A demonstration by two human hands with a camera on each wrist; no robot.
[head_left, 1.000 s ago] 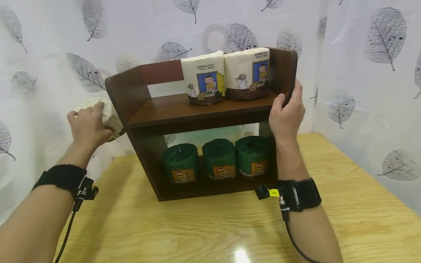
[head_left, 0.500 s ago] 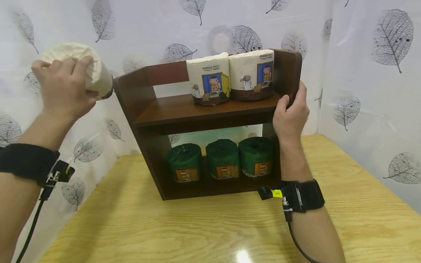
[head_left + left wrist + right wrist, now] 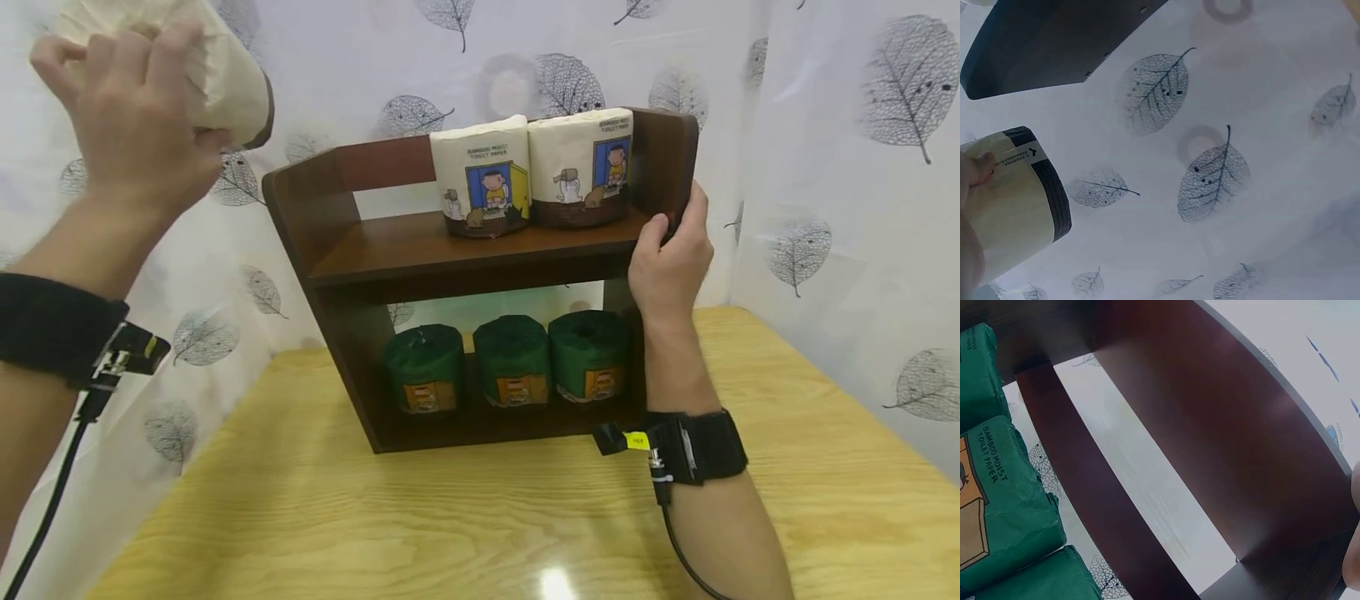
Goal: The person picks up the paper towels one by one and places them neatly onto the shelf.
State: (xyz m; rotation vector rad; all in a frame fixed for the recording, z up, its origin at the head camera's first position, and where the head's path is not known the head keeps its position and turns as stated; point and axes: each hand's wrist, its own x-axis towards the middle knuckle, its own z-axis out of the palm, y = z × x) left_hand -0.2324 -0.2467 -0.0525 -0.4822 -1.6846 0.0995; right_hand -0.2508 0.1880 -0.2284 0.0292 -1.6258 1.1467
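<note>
At the upper left of the head view my left hand (image 3: 138,125) grips a cream-wrapped toilet paper roll (image 3: 236,87) with a dark band at its base. The left wrist view shows that toilet roll (image 3: 1013,206) with a thumb pressed on its side. On the right, my right hand (image 3: 670,258) holds the side panel of a dark brown wooden shelf (image 3: 420,268), thumb on the front edge. Two cream toilet rolls (image 3: 480,171) stand side by side on its upper board. Three green toilet rolls (image 3: 512,358) stand in the lower compartment.
The shelf stands on a pale wooden table (image 3: 360,533). Behind it hangs a white curtain (image 3: 337,67) with a grey leaf print. The shelf's dark side panel (image 3: 1054,44) lies close above the held roll in the left wrist view.
My left hand has carried the cream toilet roll up and to the left, away from the shelf's left side. My right hand keeps its hold on the shelf.
</note>
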